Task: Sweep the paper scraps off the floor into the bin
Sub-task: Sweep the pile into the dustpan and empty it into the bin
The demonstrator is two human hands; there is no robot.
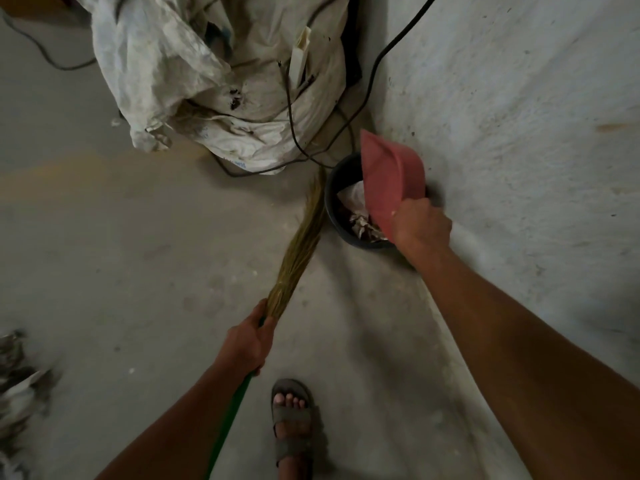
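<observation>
Pointing up-right toward bin (334, 216), broom (299, 251) gripped by left-hand fingers (264, 322).

Round dark plastic bin (334, 216) hemmed in: grey wall (519, 133) right, slumped white woven sack (214, 81) and black cables (294, 133) behind. Bare concrete floor (138, 237) open on left.

A crumpled white sack (221, 81) slumps against the wall (519, 116) (black cables (377, 60) trailing, perhaps across it).
</observation>
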